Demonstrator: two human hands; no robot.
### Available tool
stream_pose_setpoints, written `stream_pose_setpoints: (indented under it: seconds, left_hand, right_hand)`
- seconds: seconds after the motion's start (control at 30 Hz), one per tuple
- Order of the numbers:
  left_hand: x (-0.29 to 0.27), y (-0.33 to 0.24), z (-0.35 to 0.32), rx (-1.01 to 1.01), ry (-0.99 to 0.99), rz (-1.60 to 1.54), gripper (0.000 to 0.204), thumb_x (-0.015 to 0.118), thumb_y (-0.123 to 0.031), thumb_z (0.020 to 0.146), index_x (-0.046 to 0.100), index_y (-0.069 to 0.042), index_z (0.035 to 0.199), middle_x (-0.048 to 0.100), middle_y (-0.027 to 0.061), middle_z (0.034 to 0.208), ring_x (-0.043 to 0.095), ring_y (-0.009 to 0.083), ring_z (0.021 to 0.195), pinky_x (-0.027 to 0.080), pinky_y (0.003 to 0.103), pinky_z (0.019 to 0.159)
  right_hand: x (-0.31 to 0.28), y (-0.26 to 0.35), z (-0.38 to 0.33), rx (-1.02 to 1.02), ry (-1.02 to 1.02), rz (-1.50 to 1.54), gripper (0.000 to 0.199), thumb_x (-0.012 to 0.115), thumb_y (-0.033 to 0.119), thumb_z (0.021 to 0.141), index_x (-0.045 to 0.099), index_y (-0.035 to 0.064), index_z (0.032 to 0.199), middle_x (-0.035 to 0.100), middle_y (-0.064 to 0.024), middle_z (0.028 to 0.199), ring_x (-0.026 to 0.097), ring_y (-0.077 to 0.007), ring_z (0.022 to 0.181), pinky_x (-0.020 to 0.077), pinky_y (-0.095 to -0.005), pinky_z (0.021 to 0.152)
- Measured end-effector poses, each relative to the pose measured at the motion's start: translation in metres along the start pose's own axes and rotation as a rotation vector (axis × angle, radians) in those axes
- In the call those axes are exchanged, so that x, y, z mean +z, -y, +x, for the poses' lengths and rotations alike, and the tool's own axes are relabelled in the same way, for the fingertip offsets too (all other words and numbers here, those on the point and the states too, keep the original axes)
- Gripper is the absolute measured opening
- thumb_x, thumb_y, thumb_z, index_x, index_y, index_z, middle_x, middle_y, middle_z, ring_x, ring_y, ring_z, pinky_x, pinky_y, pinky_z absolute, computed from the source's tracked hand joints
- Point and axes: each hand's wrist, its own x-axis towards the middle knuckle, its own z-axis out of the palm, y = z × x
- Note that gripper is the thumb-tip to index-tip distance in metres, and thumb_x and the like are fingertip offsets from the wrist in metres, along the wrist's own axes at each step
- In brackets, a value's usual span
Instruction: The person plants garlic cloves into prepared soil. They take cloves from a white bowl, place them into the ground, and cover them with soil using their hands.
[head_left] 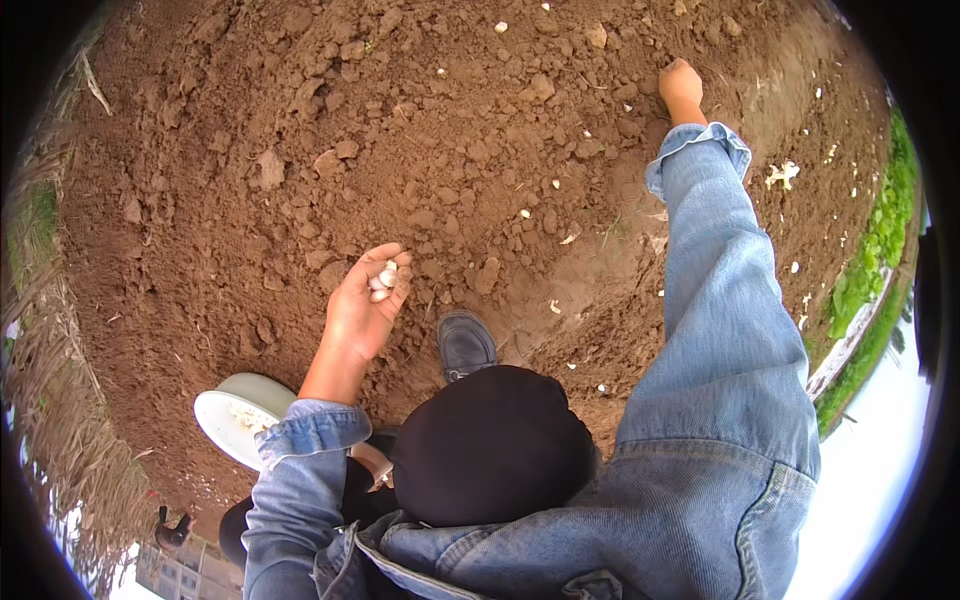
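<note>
My left hand (355, 318) is cupped palm up above the soil (250, 215). Several white garlic cloves (382, 282) rest in its curled fingers. Stretched far forward on the right, my right hand (681, 84) is closed and down at the ground. Its fingertips are turned away, so whatever they pinch is hidden. Beside my left forearm a white bowl (258, 386) stands tilted, with pale pieces in it. Single white cloves, such as one clove (525, 213) between my hands, lie scattered on the brown earth.
My dark shoe (466, 343) and black-clad knee (490, 445) are in the lower middle. Dry straw (55, 400) lines the left edge. Green plants (885, 235) border the plot on the right. A pale husk-like scrap (783, 175) lies past my right sleeve. Clods cover the far ground.
</note>
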Motion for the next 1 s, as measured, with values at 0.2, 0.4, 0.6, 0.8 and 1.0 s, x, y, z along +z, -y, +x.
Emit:
stream_pose_setpoints:
  seconds: [0.2,0.4,0.6,0.8,1.0]
  left_hand:
    - [-0.011,-0.007,-0.015,0.064,-0.047,0.005,0.023,0.048,-0.010,0.097,0.056,0.002,0.115,0.064,0.0118,0.102,0.063,0.0147,0.083,0.056,0.024,0.075]
    - [-0.018,0.004,-0.014,0.025,0.003,-0.063,0.023,0.048,-0.009,0.097,0.055,0.003,0.116,0.063,0.0141,0.103,0.063,0.0158,0.083,0.056,0.024,0.075]
    - [-0.003,-0.004,-0.019,0.052,0.019,0.008,0.025,0.048,-0.008,0.096,0.053,0.004,0.118,0.062,0.0146,0.104,0.062,0.0157,0.082,0.056,0.024,0.073]
    - [-0.025,-0.008,-0.028,0.083,-0.045,-0.041,0.028,0.047,-0.007,0.097,0.049,0.007,0.120,0.058,0.0167,0.107,0.058,0.0173,0.080,0.055,0.024,0.067]
    - [-0.035,0.001,-0.025,0.046,0.040,-0.090,0.027,0.045,-0.006,0.096,0.048,0.007,0.120,0.057,0.0166,0.105,0.057,0.0175,0.080,0.055,0.024,0.067]
  right_hand:
    - [-0.032,0.077,-0.041,-0.378,-0.449,0.467,0.056,0.060,0.050,0.088,0.054,0.0220,0.135,0.048,-0.0147,0.139,0.042,-0.0374,0.128,0.0361,-0.0476,0.106]
    - [-0.014,0.141,-0.108,-0.487,-0.342,0.312,0.057,0.064,0.057,0.082,0.060,0.0224,0.128,0.050,-0.0103,0.138,0.041,-0.0378,0.129,0.0360,-0.0496,0.106]
    - [-0.024,0.091,-0.191,-0.483,0.022,0.366,0.037,0.073,0.044,0.079,0.067,0.0233,0.110,0.060,-0.0102,0.118,0.060,-0.0321,0.104,0.0516,-0.0414,0.088]
    - [-0.046,0.047,-0.142,-0.283,-0.041,0.258,0.058,0.069,0.023,0.085,0.048,0.0293,0.139,0.059,-0.0161,0.123,0.060,-0.0350,0.106,0.0511,-0.0441,0.089]
    - [0.004,0.060,-0.167,-0.367,-0.099,0.302,0.068,0.068,0.043,0.083,0.042,0.0326,0.144,0.032,-0.0107,0.154,0.025,-0.0444,0.139,0.0295,-0.0533,0.112]
